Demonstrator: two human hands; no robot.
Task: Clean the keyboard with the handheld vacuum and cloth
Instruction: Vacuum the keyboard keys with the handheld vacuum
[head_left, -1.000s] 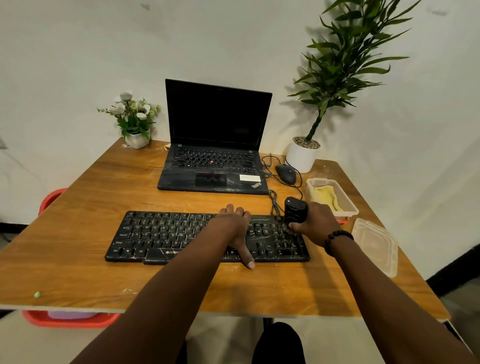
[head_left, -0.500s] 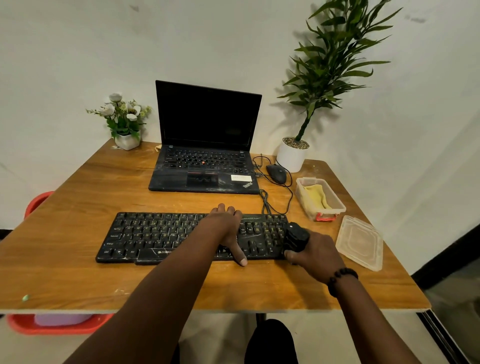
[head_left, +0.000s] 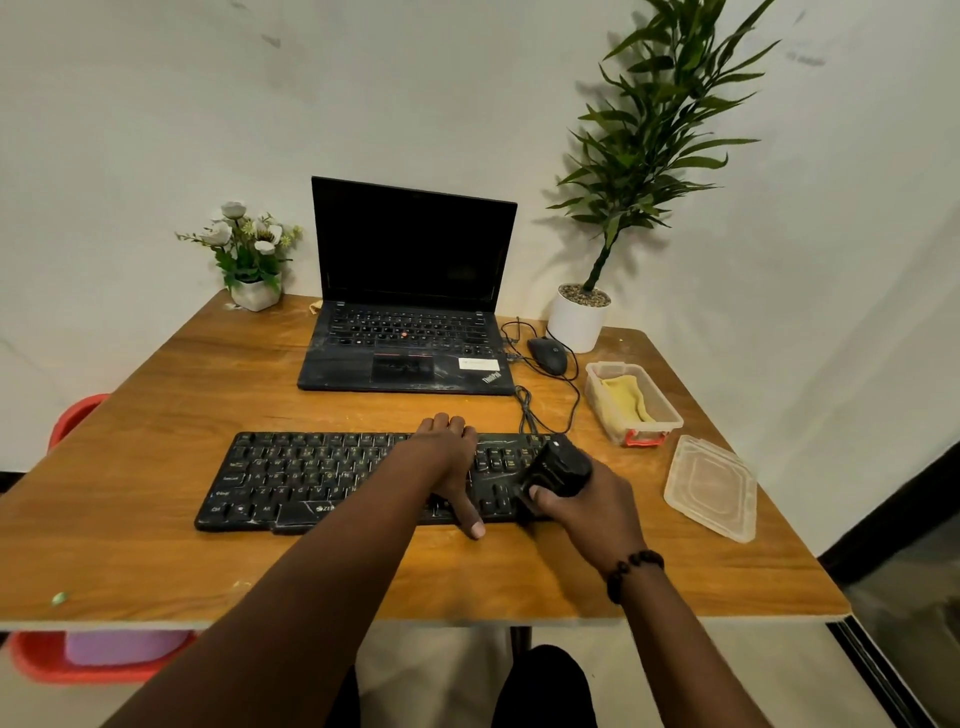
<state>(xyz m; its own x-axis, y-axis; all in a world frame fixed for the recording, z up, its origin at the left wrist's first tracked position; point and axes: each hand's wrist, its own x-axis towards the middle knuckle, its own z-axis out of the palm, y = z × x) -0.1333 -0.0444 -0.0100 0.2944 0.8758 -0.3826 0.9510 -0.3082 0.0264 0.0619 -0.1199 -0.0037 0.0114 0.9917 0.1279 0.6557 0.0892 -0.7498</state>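
Observation:
A black keyboard (head_left: 311, 478) lies across the near half of the wooden table (head_left: 156, 561). My left hand (head_left: 449, 457) rests flat on its right-centre keys, fingers spread, thumb hanging over the front edge. My right hand (head_left: 589, 512) grips a small black handheld vacuum (head_left: 561, 467), tilted with its lower end on the keyboard's right end. A yellow cloth (head_left: 626, 397) lies inside a clear plastic box (head_left: 660, 423) to the right of the keyboard.
An open black laptop (head_left: 410, 312) stands behind the keyboard, with a wired mouse (head_left: 545, 356) and cables to its right. The box's loose lid (head_left: 711, 488) lies near the right edge. A potted plant (head_left: 579, 317) and a flower pot (head_left: 254, 293) occupy the back corners. A red chair (head_left: 72, 660) is on the left.
My right hand has carried the vacuum from the keyboard's back right corner toward its front right edge and tilted it. My left hand stays on the keys. The camera view shifted.

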